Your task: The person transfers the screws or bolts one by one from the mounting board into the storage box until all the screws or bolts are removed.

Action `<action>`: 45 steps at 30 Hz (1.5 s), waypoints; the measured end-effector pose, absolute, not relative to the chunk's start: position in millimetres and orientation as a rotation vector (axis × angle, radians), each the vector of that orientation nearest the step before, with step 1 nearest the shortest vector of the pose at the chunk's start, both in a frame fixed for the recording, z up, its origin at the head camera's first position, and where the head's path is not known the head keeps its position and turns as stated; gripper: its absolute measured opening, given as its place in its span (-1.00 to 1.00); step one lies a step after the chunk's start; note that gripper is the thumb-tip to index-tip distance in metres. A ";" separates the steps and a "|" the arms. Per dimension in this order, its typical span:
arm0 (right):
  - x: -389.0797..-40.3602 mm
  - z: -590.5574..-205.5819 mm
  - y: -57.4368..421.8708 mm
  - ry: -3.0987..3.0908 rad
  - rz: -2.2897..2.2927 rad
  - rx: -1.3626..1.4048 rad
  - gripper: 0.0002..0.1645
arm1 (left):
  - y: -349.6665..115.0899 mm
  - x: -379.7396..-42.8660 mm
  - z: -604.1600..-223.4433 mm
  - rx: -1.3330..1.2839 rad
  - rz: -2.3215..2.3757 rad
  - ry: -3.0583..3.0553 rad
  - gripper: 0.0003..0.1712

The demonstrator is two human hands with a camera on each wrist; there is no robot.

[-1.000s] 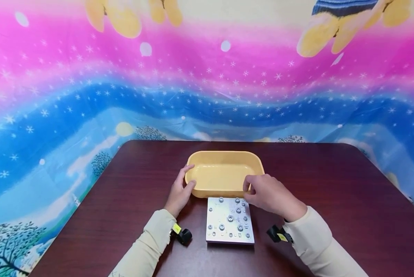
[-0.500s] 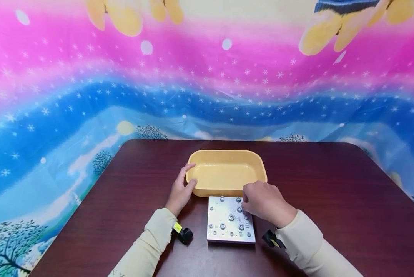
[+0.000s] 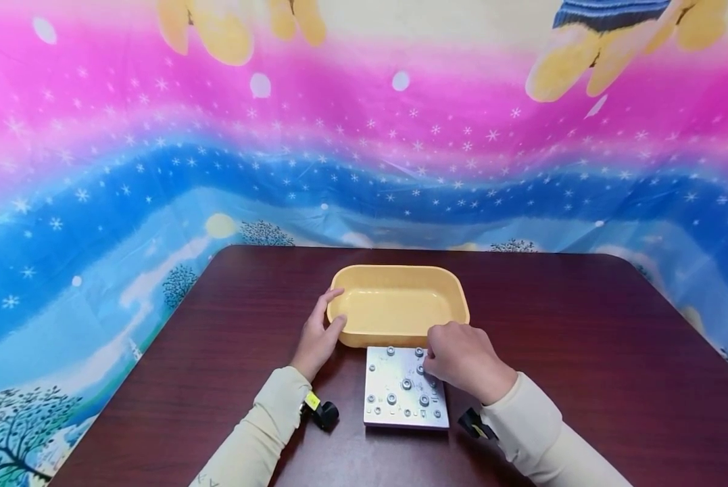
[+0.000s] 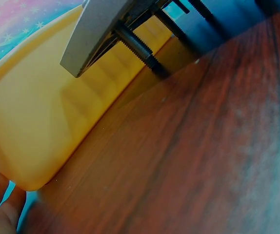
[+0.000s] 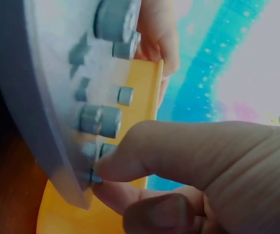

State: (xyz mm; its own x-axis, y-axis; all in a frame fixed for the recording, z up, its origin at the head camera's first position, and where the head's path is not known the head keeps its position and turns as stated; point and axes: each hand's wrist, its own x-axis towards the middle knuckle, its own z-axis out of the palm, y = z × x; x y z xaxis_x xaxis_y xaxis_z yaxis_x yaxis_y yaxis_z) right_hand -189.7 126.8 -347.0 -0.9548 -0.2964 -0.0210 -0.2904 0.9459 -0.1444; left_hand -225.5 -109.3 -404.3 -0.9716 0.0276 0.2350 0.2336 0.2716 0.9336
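A silver metal plate with several socket-head screws standing in it is raised above the table, and threaded shanks stick out below it in the left wrist view. My right hand is at its far right corner. In the right wrist view the thumb and forefinger pinch a small screw at the plate's edge, mostly hidden by the fingertips. Behind the plate stands a yellow plastic basin. My left hand grips its left end, thumb at the front rim and fingers around the side.
The dark red wooden table extends to both sides. A patterned cloth backdrop hangs behind its far edge. Black wrist cameras sit at both wrists, the right one near the plate's right side.
My right hand has moved slightly left and down onto the plate's far right corner, its fingers now closer together. The left hand stays on the basin.
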 end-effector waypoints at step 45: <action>-192.5 -343.2 131.1 3.227 -0.387 -0.589 -0.69 | -110.9 -228.6 -408.0 -0.269 -1.782 -2.330 -0.44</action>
